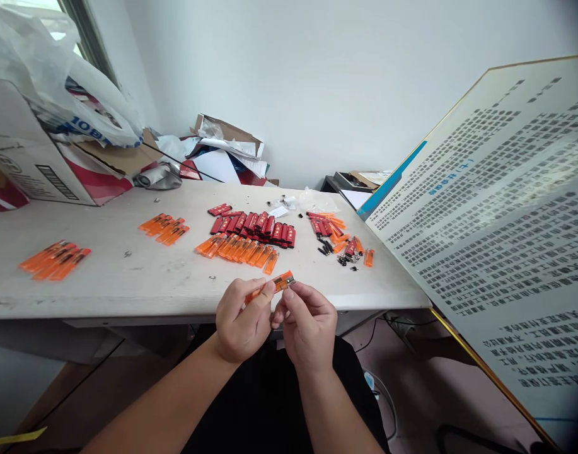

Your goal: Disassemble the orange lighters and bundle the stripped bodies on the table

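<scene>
My left hand (pixel 241 321) is closed round an orange see-through lighter (pixel 278 284), held level just in front of the table's near edge. My right hand (pixel 305 321) is closed too, its thumb and fingertips pinching at the lighter's metal end. Both hands sit close together over my lap. Straight beyond them on the white table (pixel 128 277) lies a row of orange lighters (pixel 239 248) with a row of red lighters (pixel 255 224) behind it.
A mixed heap of red and orange lighters with small black parts (pixel 340 243) lies at the right. Two more orange groups (pixel 55 260) (pixel 164 228) lie at the left. Cardboard boxes and plastic bags (pixel 57 126) crowd the back left. A large printed board (pixel 497 239) leans at the table's right end.
</scene>
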`<state>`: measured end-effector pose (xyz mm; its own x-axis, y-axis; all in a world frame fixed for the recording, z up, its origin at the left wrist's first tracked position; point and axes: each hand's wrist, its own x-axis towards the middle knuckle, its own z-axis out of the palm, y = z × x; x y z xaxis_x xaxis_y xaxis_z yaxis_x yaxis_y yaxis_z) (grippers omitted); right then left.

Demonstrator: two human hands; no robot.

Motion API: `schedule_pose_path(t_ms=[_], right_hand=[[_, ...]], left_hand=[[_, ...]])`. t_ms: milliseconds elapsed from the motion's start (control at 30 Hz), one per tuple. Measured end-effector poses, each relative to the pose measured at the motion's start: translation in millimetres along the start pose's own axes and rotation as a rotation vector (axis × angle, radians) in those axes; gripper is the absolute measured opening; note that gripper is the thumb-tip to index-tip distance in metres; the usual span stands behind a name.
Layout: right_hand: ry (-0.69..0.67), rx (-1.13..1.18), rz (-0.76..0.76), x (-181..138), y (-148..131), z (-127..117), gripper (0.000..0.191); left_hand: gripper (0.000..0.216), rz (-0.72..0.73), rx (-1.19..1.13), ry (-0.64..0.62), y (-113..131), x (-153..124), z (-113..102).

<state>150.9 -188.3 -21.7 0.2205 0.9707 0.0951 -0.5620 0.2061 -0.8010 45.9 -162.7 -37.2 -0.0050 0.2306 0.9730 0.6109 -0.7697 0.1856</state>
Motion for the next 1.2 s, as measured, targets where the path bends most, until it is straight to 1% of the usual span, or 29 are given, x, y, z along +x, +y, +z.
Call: schedule_pose_path(t_ms=[100,200,267,367,433,567,633,700,867,1200], right_hand=[[0.048,0.023,-0.006,-5.0,-0.6,8.7,0.026],[0.079,0.064,0.039,-5.6,-0.1,15.2,0.025],[0.086,0.092,0.057,-5.0,0.7,17.1,0.025],[0.086,0.114,0.041,-4.4,1.4,17.0,0.025],[0.075,0.111,0.024,-4.3,1.2,15.9,0.024],[0.052,0.098,0.013,-3.6,0.3,12.7,0.022],[0.04,0.083,0.019,-3.0,0.2,11.4,0.023],[0.027,0.072,0.026,-2.6,0.5,10.8,0.024],[0.032,0.097,0.009,-2.1,1.5,11.3,0.029],[0.048,0.091,-0.008,-1.5,0.7,13.0,0.025]], left_hand=[[0.04,-0.012,0.006,0.044,1.4,-1.4,1.8],[0.04,0.002,0.01,0.064,2.8,-1.4,3.0],[0.041,0.003,0.002,0.056,3.1,-2.4,3.1],[0.046,-0.02,-0.064,0.024,3.5,-5.0,1.1],[0.048,-0.083,-0.171,-0.013,4.7,-5.9,-2.0],[0.039,-0.316,-0.468,-0.159,8.8,-3.7,-11.3],[0.033,-0.4,-0.518,-0.191,10.7,-2.1,-15.2],[0.03,-0.441,-0.503,-0.177,12.1,-1.2,-17.4],[0.03,-0.433,-0.451,-0.148,14.0,-2.0,-17.1],[0.031,-0.411,-0.416,-0.148,18.7,-1.5,-16.4]])
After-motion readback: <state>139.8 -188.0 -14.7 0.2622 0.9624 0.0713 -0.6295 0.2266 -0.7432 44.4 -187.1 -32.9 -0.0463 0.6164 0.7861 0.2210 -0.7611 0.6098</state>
